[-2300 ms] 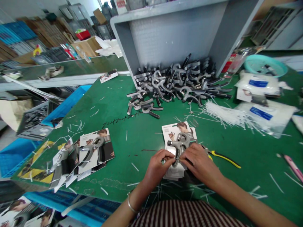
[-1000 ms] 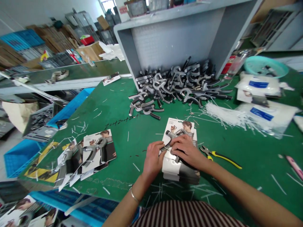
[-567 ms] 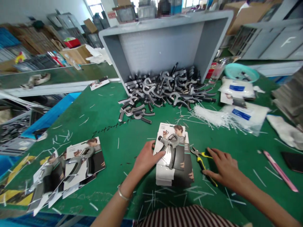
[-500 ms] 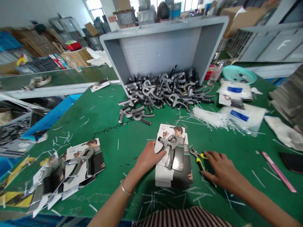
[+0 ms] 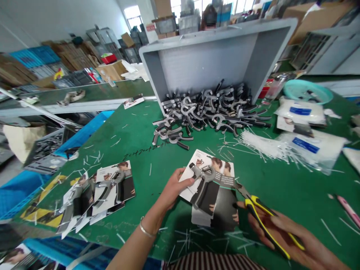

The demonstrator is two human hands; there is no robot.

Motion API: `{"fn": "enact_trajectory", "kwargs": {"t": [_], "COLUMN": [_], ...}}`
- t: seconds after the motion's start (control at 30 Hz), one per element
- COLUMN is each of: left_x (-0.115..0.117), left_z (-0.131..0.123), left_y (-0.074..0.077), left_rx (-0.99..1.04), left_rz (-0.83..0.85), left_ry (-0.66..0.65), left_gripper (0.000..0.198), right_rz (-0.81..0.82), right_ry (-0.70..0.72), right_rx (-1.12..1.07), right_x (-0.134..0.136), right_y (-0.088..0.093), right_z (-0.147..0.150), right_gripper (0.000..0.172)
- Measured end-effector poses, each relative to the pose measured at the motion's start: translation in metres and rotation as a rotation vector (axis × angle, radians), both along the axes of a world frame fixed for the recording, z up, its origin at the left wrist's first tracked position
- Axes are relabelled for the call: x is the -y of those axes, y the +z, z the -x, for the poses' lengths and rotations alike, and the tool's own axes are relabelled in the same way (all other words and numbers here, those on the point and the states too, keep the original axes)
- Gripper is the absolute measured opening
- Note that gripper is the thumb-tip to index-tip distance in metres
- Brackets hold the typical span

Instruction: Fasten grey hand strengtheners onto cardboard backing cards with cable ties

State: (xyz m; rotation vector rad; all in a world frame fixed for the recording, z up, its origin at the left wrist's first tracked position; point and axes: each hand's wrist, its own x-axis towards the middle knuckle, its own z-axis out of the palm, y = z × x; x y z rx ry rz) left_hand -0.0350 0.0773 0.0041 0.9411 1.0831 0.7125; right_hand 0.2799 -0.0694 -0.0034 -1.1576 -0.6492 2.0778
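Note:
My left hand (image 5: pixel 174 187) grips the left edge of a printed card, thumb on top. On that card lies a grey and black hand grip (image 5: pixel 204 183). Beneath it is a stack of more cards (image 5: pixel 227 204), partly covered. My right hand (image 5: pixel 277 228) holds yellow and black pliers (image 5: pixel 261 215), their jaws pointing up and left near the cards' right edge. At the left, several cards with hand grips (image 5: pixel 112 187) overlap on the green table (image 5: pixel 157 210).
A grey crate (image 5: pixel 208 60) lies tipped on its side, with a heap of hand grips (image 5: pixel 197 112) at its opening. White ties (image 5: pixel 261 144), plastic bags (image 5: pixel 312 146), a teal plate (image 5: pixel 308 91) and a pink cutter (image 5: pixel 348 210) are at the right. A person (image 5: pixel 209 17) is behind the crate.
My right hand has picked up the pliers from the table. The top card with its hand grip has been turned and slid left off the stack by my left hand. The view has shifted left.

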Motion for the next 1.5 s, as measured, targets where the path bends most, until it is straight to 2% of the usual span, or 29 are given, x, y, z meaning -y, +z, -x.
{"fn": "enact_trajectory", "kwargs": {"t": [0.07,0.1,0.17,0.3,0.47,0.63,0.83,1.0,1.1,1.2,1.27,1.33,1.43,1.5], "left_x": [-0.004,-0.006,-0.009,-0.013,-0.018,-0.023,-0.025,-0.025,-0.025,-0.027,-0.028,-0.028,-0.021,-0.014], "left_z": [-0.007,-0.009,-0.014,-0.016,-0.014,-0.011,-0.009,-0.009,-0.01,-0.01,-0.012,-0.015,-0.023,-0.032], "left_y": [0.0,0.002,0.005,0.012,0.016,0.016,0.017,0.018,0.016,0.01,0.005,0.001,-0.001,0.001], "left_rx": [-0.053,-0.084,-0.15,-0.23,-0.262,-0.297,-0.33,-0.308,-0.252,-0.168,-0.086,0.037,0.24,0.327], "left_rz": [-0.084,-0.14,-0.252,-0.377,-0.424,-0.472,-0.488,-0.477,-0.418,-0.299,-0.19,-0.125,-0.145,-0.173], "left_ry": [-0.031,-0.053,-0.101,-0.164,-0.186,-0.228,-0.278,-0.279,-0.242,-0.213,-0.119,0.062,0.318,0.414], "left_gripper": [0.057,0.057,0.055,0.05,0.048,0.047,0.048,0.048,0.049,0.052,0.052,0.051,0.052,0.049], "right_rz": [-0.017,-0.01,0.01,0.031,0.036,0.02,0.095,0.109,0.035,-0.248,-0.417,-0.391,-0.152,-0.055], "right_ry": [-0.061,-0.036,0.107,0.397,0.566,0.607,0.652,0.602,0.55,0.525,0.51,0.489,0.415,0.358], "right_rx": [-0.156,-0.22,-0.273,-0.208,-0.079,-0.053,-0.071,-0.058,0.098,0.483,0.646,0.534,0.032,-0.262], "right_x": [-0.007,-0.013,-0.029,-0.063,-0.094,-0.11,-0.124,-0.12,-0.111,-0.104,-0.098,-0.091,-0.074,-0.063], "right_y": [0.004,0.006,0.013,0.027,0.031,0.029,0.029,0.019,0.018,0.023,0.028,0.031,0.029,0.023], "right_z": [0.022,0.029,0.034,0.027,0.025,0.029,0.029,0.035,0.043,0.049,0.051,0.054,0.068,0.083], "right_gripper": [0.049,0.048,0.047,0.05,0.043,0.041,0.043,0.034,0.033,0.033,0.034,0.037,0.046,0.054]}}
